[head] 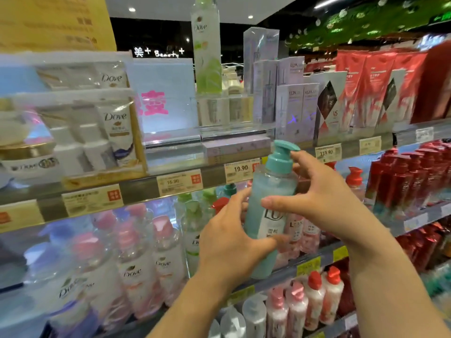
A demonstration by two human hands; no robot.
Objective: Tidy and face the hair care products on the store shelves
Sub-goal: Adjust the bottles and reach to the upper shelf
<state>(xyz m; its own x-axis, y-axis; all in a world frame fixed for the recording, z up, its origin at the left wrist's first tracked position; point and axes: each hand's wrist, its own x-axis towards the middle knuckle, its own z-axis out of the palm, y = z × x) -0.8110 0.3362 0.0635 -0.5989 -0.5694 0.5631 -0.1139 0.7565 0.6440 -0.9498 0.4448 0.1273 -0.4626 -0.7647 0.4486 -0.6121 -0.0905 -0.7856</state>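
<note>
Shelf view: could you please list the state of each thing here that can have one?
Teal pump bottle: upright, lifted off the shelf, held in both hands, label towards the camera.
Left hand: fingers curled round the bottle's lower body.
Right hand: fingers spread at the bottle's upper part, thumb across its front.
Pink-capped bottles: upright on the shelf.
Red bottles: upright in rows.
</note>
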